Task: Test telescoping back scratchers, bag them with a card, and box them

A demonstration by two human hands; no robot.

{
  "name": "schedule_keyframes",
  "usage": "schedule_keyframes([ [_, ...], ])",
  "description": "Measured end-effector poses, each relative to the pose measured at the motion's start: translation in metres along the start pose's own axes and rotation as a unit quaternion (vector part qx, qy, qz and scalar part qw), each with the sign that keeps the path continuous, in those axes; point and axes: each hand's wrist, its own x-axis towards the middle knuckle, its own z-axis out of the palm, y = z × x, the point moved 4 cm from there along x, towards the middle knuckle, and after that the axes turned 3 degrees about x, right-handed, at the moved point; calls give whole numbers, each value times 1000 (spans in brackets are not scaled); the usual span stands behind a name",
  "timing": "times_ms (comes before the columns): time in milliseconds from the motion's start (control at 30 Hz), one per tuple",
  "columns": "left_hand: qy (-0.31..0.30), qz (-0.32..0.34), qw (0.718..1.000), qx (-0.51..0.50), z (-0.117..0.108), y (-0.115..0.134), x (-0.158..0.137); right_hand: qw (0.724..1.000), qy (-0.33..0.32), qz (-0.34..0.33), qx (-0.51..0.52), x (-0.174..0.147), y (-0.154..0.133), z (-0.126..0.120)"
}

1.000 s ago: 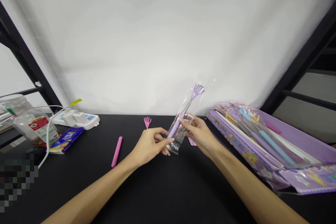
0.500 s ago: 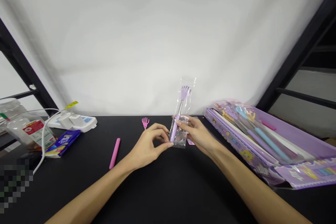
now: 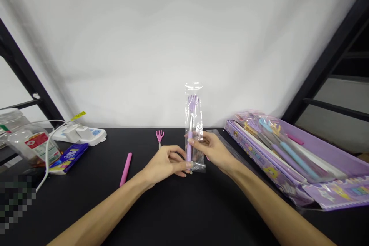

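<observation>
A purple back scratcher (image 3: 189,148) with a hand-shaped head stands upright inside a clear plastic bag (image 3: 198,123). My right hand (image 3: 213,150) grips its handle through the bag, thumb in front. At the bottom end, my left hand (image 3: 167,163) pinches the bag's lower edge between thumb and fingers. Behind my left hand lies a pink back scratcher (image 3: 159,136), its head and a bit of metal rod showing and the remainder hidden. A separate pink handle-like tube (image 3: 126,169) rests on the black table left of my left forearm.
On the right, a purple display box (image 3: 268,169) holds several bagged back scratchers. Another clear bag (image 3: 225,144) lies beside it. At left are a power strip (image 3: 95,137) with plugs and a white cable, a blue snack packet (image 3: 70,157) and a plastic jar (image 3: 31,138).
The bagged back scratcher has shifted left and turned from leaning right to nearly upright. My left hand has moved slightly down and now pinches the bag's bottom edge.
</observation>
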Motion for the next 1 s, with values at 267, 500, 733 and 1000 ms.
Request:
schedule_keyframes([
  [267, 136, 188, 970, 70, -28, 22, 0, 990, -116, 76, -11, -7, 5, 1],
  [500, 218, 204, 952, 63, -49, 16, 6, 908, -359, 211, -45, -30, 13, 24],
  [733, 185, 138, 972, 52, -48, 4, 8, 937, -184, 107, -277, -6, 7, -35],
  [1000, 57, 132, 988, 58, -26, 5, 7, 841, -114, 7, -529, 7, 25, -88],
])
